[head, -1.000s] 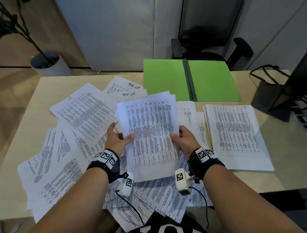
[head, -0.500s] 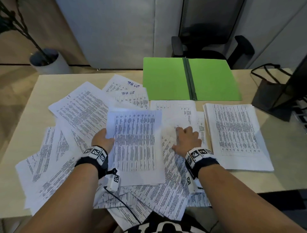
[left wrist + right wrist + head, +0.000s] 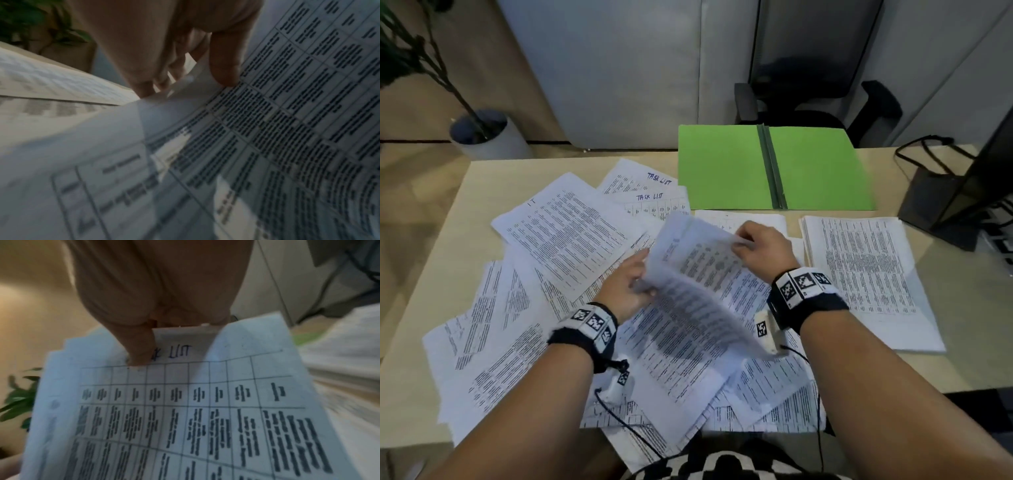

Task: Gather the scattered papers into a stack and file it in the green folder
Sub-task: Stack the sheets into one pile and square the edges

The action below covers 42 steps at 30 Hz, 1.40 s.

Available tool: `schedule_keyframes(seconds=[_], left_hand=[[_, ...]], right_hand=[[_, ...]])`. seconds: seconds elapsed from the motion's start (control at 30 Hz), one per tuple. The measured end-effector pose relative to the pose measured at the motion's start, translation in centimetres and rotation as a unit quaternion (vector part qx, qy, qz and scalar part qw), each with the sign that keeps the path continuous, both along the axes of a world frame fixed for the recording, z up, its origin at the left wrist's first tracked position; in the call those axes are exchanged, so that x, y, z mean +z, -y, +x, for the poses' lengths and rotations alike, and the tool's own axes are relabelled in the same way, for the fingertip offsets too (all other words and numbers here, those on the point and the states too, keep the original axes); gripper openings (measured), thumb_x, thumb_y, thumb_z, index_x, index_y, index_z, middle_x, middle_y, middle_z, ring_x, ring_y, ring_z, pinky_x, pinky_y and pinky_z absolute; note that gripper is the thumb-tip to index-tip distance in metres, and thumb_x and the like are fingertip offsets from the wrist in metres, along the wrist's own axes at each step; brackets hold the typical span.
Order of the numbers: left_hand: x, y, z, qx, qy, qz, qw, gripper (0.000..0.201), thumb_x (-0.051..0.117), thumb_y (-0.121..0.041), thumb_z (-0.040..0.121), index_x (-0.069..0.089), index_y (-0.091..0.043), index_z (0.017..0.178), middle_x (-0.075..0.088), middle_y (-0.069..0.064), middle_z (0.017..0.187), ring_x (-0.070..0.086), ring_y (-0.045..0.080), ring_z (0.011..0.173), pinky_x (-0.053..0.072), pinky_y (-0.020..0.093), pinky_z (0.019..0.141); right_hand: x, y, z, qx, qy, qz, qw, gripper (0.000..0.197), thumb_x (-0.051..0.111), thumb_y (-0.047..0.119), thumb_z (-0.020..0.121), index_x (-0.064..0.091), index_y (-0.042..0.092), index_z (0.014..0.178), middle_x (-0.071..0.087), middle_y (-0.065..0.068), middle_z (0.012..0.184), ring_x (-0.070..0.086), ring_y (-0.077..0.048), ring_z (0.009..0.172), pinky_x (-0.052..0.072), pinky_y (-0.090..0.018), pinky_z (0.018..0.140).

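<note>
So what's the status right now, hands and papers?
Left hand and right hand both grip a lifted sheaf of printed white papers. Open green folder empty. Loose sheets still cover the table; nothing blocking.

You sat at a pale wooden table [image 3: 962, 359], with grey panelled walls [image 3: 619, 68] behind it. A black office chair [image 3: 818, 106] stood at the far side, facing you. To your left, a plant [image 3: 410, 54] rose from a round grey pot [image 3: 482, 137] on a light wooden floor [image 3: 400, 212]. At your right, a dark monitor stand [image 3: 941, 205] rested on the table, black cables [image 3: 924, 150] looping behind it. The light was soft and even.
</note>
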<state>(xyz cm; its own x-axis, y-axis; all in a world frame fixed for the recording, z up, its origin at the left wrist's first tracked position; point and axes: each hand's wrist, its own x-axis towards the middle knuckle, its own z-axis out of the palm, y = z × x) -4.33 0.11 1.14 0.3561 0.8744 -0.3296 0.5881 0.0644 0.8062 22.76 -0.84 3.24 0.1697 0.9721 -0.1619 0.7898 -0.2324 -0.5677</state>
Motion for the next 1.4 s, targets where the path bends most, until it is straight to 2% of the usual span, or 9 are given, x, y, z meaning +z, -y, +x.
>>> schedule_keyframes(seconds=[0.17,0.23,0.37,0.47,0.6,0.73,0.97,1.13,1.4], left_hand=[[1.2,0.4,2.4,0.08,-0.059,0.074,0.992,0.005,0.066,-0.021,0.087,0.07,-0.021,0.091,0.062,0.004,0.112,0.06,0.022,0.098,0.049,0.025,0.091],[1.6,0.1,2.1,0.18,-0.023,0.063,0.981,0.019,0.064,-0.019,0.089,0.067,-0.015,0.108,0.063,0.005,0.117,0.063,0.02,0.097,0.049,0.016,0.081],[2.5,-0.1,0.4,0.299,0.061,0.043,0.951,0.05,0.065,-0.017,0.09,0.048,-0.004,0.135,0.052,-0.005,0.124,0.052,0.016,0.111,0.036,0.027,0.093],[1.9,0.3,-0.6,0.297,0.08,0.041,0.951,0.027,0.067,-0.018,0.088,0.06,-0.013,0.114,0.063,-0.004,0.115,0.06,0.012,0.092,0.046,0.036,0.096],[0.6,1.1,-0.7,0.298,0.14,-0.002,0.944,0.016,0.072,-0.018,0.084,0.064,-0.021,0.098,0.071,-0.005,0.1,0.066,0.016,0.094,0.051,0.043,0.091],[-0.7,1.0,-1.2,0.296,0.165,-0.014,0.941,0.029,0.072,-0.013,0.083,0.062,-0.024,0.108,0.07,-0.005,0.107,0.066,0.016,0.099,0.052,0.035,0.088],[-1.7,0.9,-3.2,0.334,0.051,-0.009,0.941,0.063,0.06,-0.004,0.09,0.038,-0.033,0.142,0.058,0.01,0.132,0.057,0.025,0.116,0.047,0.035,0.092],[-1.9,1.2,-2.1,0.316,0.068,-0.055,0.945,0.05,0.053,-0.048,0.091,0.041,-0.038,0.138,0.056,-0.007,0.125,0.053,0.017,0.117,0.042,0.043,0.103],[1.7,0.5,1.6,0.24,0.115,0.014,0.964,0.045,0.042,-0.05,0.096,0.051,-0.026,0.133,0.054,-0.011,0.131,0.051,0.013,0.121,0.036,0.037,0.109]], right_hand=[[3.0,-0.7,-1.3,0.053,0.021,0.105,0.993,0.003,0.064,0.03,0.087,0.063,0.032,0.089,0.062,0.014,0.082,0.056,-0.018,0.095,0.043,-0.04,0.092],[2.6,-0.7,-0.9,0.0,0.036,0.158,0.987,0.022,0.065,0.027,0.085,0.066,0.032,0.107,0.065,0.012,0.099,0.052,-0.02,0.106,0.039,-0.04,0.095],[1.2,0.7,-0.2,-0.071,-0.097,0.145,0.982,0.057,0.062,0.02,0.089,0.041,0.027,0.142,0.036,-0.003,0.145,0.033,-0.022,0.134,0.028,-0.041,0.113],[0.3,2.6,-1.2,-0.095,-0.349,0.018,0.932,0.068,0.055,0.035,0.095,0.018,0.028,0.151,0.022,0.001,0.157,0.033,-0.015,0.139,0.032,-0.039,0.11],[-2.3,3.1,-2.5,-0.102,-0.352,-0.055,0.929,0.088,0.065,0.047,0.085,0.007,0.034,0.151,0.024,-0.003,0.157,0.033,-0.022,0.14,0.031,-0.046,0.113],[-4.8,2.5,-2.2,-0.179,-0.352,-0.044,0.917,0.061,0.071,0.037,0.079,0.047,0.015,0.13,0.063,-0.007,0.119,0.061,-0.025,0.109,0.047,-0.051,0.1],[-5.3,3.2,-1.3,-0.211,-0.359,-0.019,0.909,0.005,0.062,0.009,0.088,0.067,0.009,0.09,0.067,-0.004,0.081,0.059,-0.018,0.073,0.049,-0.029,0.07],[-6.3,3.0,-2.3,-0.201,-0.383,-0.062,0.899,0.012,0.064,0.018,0.089,0.063,0.005,0.087,0.061,-0.005,0.077,0.054,-0.021,0.074,0.046,-0.036,0.071],[-6.6,1.9,-2.2,-0.225,-0.428,-0.025,0.875,0.008,0.061,0.013,0.092,0.063,0.008,0.097,0.068,-0.01,0.097,0.063,-0.025,0.095,0.048,-0.04,0.092]])
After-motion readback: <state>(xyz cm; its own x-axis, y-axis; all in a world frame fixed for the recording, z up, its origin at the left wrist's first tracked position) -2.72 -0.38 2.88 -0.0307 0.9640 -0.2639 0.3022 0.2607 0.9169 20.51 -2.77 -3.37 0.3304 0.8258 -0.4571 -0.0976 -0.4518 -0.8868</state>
